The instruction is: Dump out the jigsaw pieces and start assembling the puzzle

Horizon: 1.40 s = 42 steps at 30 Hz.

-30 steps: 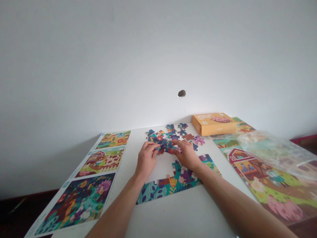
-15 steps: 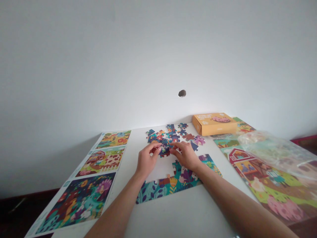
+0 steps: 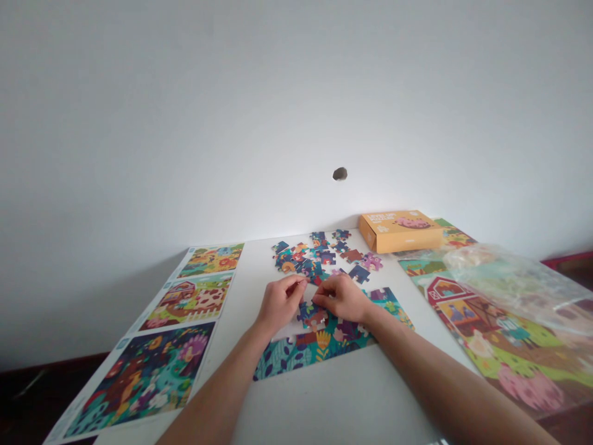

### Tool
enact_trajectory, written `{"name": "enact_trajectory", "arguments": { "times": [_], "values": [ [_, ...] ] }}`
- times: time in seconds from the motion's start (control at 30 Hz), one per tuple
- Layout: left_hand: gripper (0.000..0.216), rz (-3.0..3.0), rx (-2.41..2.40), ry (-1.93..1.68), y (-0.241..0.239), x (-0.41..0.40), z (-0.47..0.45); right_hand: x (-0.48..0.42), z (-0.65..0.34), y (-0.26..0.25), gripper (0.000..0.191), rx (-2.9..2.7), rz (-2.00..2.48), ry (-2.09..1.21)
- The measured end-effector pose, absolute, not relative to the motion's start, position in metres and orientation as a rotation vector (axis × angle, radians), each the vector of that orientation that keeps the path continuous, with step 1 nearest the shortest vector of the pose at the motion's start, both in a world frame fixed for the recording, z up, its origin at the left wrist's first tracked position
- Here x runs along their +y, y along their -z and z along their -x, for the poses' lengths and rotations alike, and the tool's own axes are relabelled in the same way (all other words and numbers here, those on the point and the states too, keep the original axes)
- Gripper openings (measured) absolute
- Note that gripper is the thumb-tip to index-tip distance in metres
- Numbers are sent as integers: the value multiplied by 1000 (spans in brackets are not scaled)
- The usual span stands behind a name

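Note:
A dark blue and brown puzzle piece (image 3: 311, 316) lies against the inner edge of the joined jigsaw section (image 3: 290, 357), at the centre of the table. My right hand (image 3: 343, 298) is closed, thumb and fingertips on that piece's upper right side. Just up and to the left, my left hand (image 3: 280, 304) is closed in a pinch; whatever it may hold is hidden by the fingers. Beyond both hands lie several loose puzzle pieces (image 3: 325, 256), among them a dark blue one (image 3: 359, 274) and a purple one (image 3: 371, 261).
Picture sheets (image 3: 152, 377) run along the table's left side. A yellow puzzle box (image 3: 401, 232) stands at the back right. In front of it, a clear plastic bag (image 3: 514, 284) lies over a farm-scene puzzle (image 3: 491, 334). A white wall (image 3: 278, 123) with a hole rises behind.
Both hands have come nearer to me from the loose pieces, and the puzzle piece now lies in the gap of the joined section. My left fingers have moved off its side.

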<state>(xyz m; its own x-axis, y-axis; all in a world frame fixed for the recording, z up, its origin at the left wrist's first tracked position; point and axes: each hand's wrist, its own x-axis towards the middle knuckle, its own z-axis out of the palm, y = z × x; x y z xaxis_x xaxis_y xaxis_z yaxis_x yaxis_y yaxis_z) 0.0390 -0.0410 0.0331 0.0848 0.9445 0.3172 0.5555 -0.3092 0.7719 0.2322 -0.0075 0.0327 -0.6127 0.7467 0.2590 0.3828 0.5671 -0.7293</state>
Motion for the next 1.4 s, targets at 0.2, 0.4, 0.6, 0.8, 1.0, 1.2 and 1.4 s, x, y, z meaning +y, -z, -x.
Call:
{"name": "enact_trajectory", "arguments": {
  "times": [0.2,0.4,0.6,0.8,1.0,1.2,1.4],
  "values": [
    [29,-1961,1484,-1058,-29,-39,-38,-9,-233,-33,11,-2335,835,-808],
    [27,-2112,1450,-1039,-33,-41,-36,-6,-237,-33,10,-2410,876,-601],
    [93,-2438,1242,-720,-40,-50,-35,-3,-239,-30,9,-2433,876,-553],
    [117,-2518,1280,-436,-32,-48,-34,-2,-241,-33,12,-2471,904,-545],
    [116,-2481,1299,-370,-33,-47,-31,-4,-240,-37,10,-2472,909,-592],
    [117,-2471,1284,-419,-33,-48,-30,-6,-239,-39,9,-2486,868,-616],
    [80,-2481,1276,-462,-33,-49,-30,-6,-239,-37,14,-2520,841,-546]
  ]
}}
